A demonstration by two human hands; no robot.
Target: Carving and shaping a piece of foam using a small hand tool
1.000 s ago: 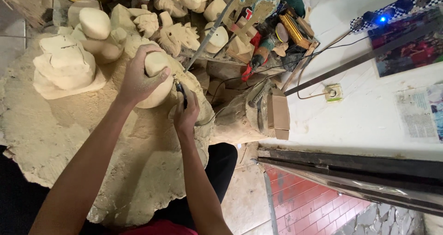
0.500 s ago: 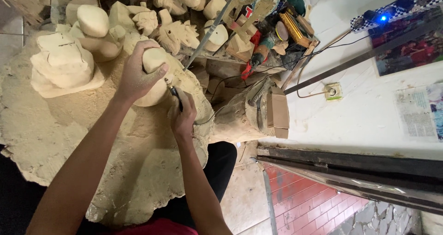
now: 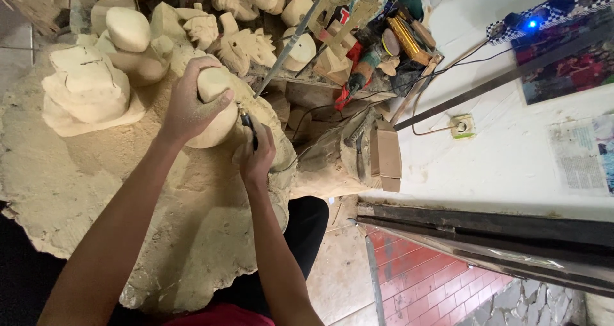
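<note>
Sawdust covers the whole cloth across my lap, filling the left half of the frame. My left hand is clamped over a rounded block of pale wood, fingers curled across its top, holding it upright just left of the frame's centre. My right hand is closed around a thin dark-handled carving tool, whose tip touches the right side of the block. Both grips are tight on what they hold.

Up in the upper left sits a stepped, hat-shaped wooden blank, and beside it a smooth egg-shaped piece. More rough carvings crowd the top of the frame. Right of them lies a jumble of tools with cables running toward a wall socket on the white wall at right.
</note>
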